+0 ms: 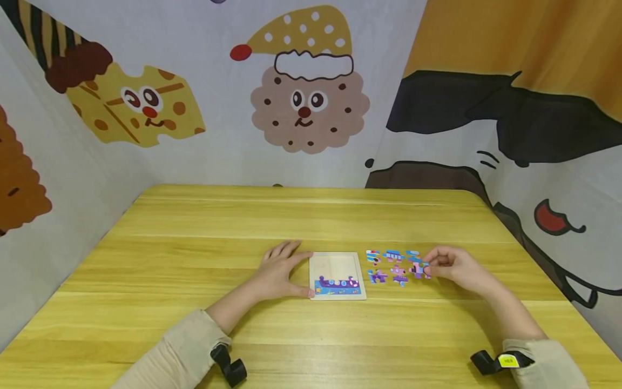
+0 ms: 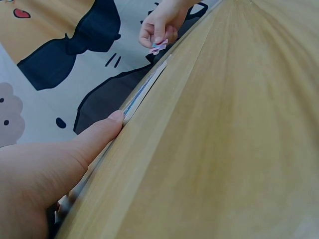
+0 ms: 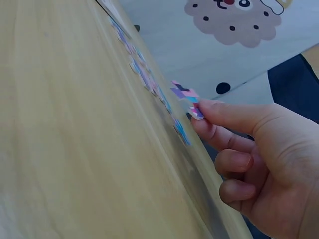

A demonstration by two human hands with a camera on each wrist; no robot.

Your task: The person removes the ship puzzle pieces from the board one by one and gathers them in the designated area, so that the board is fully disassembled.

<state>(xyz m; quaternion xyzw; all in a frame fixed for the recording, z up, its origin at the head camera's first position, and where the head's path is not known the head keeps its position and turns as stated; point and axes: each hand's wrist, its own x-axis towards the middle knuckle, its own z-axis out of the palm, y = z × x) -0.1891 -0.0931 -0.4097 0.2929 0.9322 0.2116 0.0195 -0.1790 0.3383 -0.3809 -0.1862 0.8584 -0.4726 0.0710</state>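
Left hand: the left hand is laid flat on the table, fingers straight, and the left edge of the puzzle board is touched by it.
Right hand: a pink puzzle piece is pinched by the right hand between thumb and fingertip.
Puzzle board: it is laid near the front edge of the table, in the middle.
Loose pieces: the loose pieces are spread just right of the board, between it and the right hand.

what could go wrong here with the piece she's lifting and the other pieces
The right hand pinches the pink-and-purple puzzle piece only by one edge, so it might slip. The loose puzzle pieces lie close together, so fingers may nudge them. The white puzzle tray is steadied by the left hand only at its side; it could slide.
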